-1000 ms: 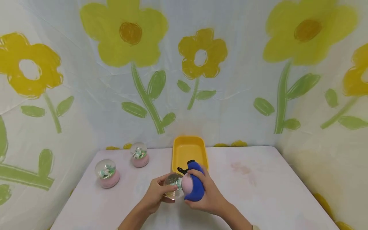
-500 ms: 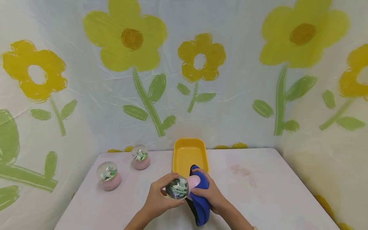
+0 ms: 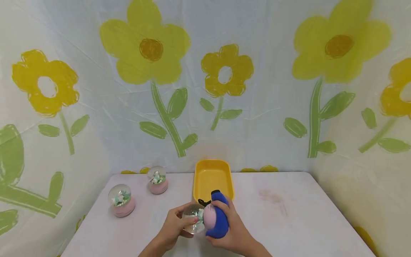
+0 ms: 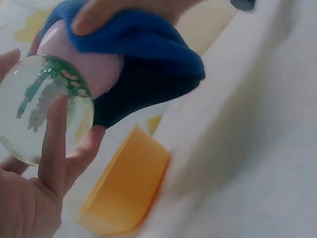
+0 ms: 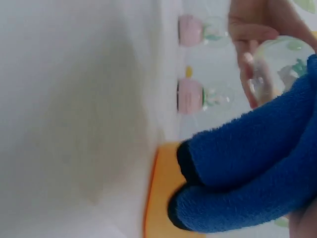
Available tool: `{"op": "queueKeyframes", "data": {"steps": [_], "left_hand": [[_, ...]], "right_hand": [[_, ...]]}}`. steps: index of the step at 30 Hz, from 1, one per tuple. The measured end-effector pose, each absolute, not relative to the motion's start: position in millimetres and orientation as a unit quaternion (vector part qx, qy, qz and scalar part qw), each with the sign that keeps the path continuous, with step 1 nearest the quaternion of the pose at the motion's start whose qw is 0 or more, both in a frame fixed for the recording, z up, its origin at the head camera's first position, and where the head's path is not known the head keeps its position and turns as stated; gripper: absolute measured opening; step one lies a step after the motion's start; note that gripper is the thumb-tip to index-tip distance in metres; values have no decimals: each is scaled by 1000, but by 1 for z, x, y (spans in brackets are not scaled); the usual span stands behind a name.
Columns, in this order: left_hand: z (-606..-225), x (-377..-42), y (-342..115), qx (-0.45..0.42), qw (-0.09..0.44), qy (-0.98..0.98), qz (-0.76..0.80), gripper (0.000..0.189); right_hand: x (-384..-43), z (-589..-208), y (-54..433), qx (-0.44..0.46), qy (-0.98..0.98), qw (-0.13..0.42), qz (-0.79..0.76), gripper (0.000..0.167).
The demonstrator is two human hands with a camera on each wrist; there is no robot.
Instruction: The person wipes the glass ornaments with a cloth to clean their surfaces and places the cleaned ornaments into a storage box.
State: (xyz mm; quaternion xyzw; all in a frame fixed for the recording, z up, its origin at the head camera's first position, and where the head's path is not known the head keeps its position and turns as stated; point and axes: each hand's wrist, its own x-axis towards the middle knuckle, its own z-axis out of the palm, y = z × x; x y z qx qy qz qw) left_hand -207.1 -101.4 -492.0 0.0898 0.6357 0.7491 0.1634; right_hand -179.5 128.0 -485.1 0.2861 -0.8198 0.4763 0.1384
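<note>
A snow globe [image 3: 192, 222] with a pink base is held sideways above the front of the table. My left hand [image 3: 173, 225] holds its clear ball between thumb and fingers; green and white figures show inside the glass in the left wrist view. Around the pink base [image 4: 81, 62] my right hand [image 3: 232, 228] grips a blue cloth [image 3: 221, 221] with a black edge. Folds of that cloth fill much of the right wrist view and hide most of the base there.
Two similar snow globes with pink bases stand upright at the left, one nearer [image 3: 122, 201] and one farther back [image 3: 157, 180]. A yellow tray [image 3: 213, 175] lies just beyond my hands. Flower-printed fabric [image 3: 257, 142] rises behind the table.
Half a second ago the globe was turned with its figures facing up and the cloth hung lower. Now the ball points left and the cloth is wrapped round the base, much as one second ago.
</note>
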Motion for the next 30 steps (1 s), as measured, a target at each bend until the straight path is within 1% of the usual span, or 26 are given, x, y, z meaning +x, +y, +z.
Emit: {"op": "queueKeyframes", "data": {"steps": [3,5,7,8,10,13,16,18,20,22,24,28,30], "left_hand": [[-488,-206,-106,90,211,609,759,60],[-486,-208,-107,89,234,594,764,62],[-485,-209,-108,89,236,593,765,62],[-485,-210,-108,91,228,600,762,63],[-486,-211,-106,99,197,626,748,66],[-487,-210,-104,127,139,682,707,69],[-489,-208,-103,175,73,738,647,72],[-489,-208,-103,221,18,762,609,74],[-488,-210,-102,260,-34,769,583,74],[-489,-212,-102,286,-68,761,578,75],[-491,-212,-103,285,-73,755,585,73],[-495,-209,-107,237,-22,745,624,71],[-495,-210,-108,214,14,727,653,71]], "right_hand": [[-179,-485,130,338,-822,185,420,89],[-182,-484,129,356,-818,208,402,89],[-186,-485,129,357,-813,214,406,89],[-188,-485,128,345,-815,201,420,89],[-191,-488,129,306,-815,159,465,87],[-194,-491,130,221,-795,57,561,79],[-193,-490,130,132,-742,-45,656,70],[-193,-487,129,89,-699,-90,704,66],[-194,-484,126,64,-669,-113,732,65],[-193,-481,124,55,-657,-118,743,66],[-192,-481,121,57,-666,-108,736,67],[-185,-485,118,85,-714,-59,693,73],[-183,-486,118,126,-748,-14,651,78]]}}
